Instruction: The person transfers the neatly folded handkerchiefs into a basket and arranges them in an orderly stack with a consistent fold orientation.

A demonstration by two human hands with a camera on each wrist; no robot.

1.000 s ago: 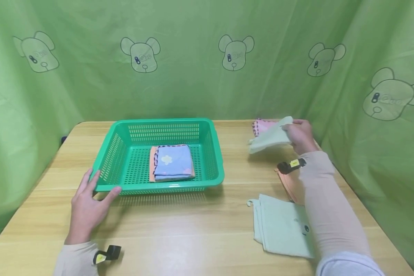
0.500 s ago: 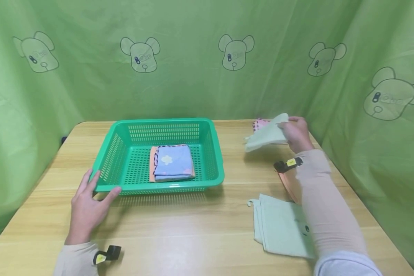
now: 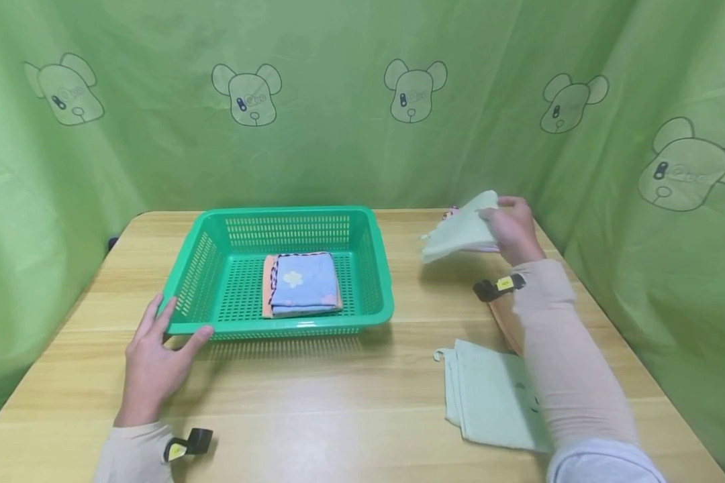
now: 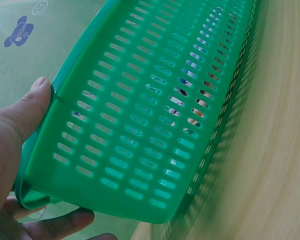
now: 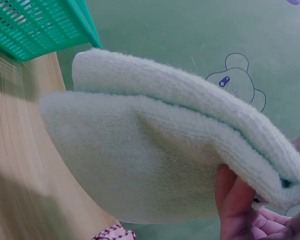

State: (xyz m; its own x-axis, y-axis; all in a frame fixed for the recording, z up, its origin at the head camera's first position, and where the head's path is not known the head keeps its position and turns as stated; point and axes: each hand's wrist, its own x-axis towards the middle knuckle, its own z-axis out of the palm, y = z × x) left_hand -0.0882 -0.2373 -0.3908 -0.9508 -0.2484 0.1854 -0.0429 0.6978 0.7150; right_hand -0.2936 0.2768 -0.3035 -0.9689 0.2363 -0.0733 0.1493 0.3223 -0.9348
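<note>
My right hand [image 3: 513, 229] pinches a folded pale green towel [image 3: 462, 231] at its right side and holds it raised over the back right of the table. In the right wrist view the towel's thick, fluffy layers [image 5: 140, 130] droop to the left from the fingers. My left hand [image 3: 156, 365] holds the near left corner of a green plastic basket [image 3: 302, 327], thumb on the near rim and fingers at the left rim. A folded blue towel [image 3: 307, 285] with a flower lies in the basket, over an orange-edged cloth [image 3: 267, 288].
Mostly behind the raised towel lies a pink towel [image 3: 483, 248] with a checked edge. An orange cloth [image 3: 506, 322] is partly under the right forearm. Another folded pale green towel [image 3: 495, 396] lies at the front right. Green curtains [image 3: 338, 154] hang behind the table [image 3: 290, 416].
My right hand has moved left and slightly up with the pale green towel, which covers more of the pink one. The left hand and basket have stayed in place.
</note>
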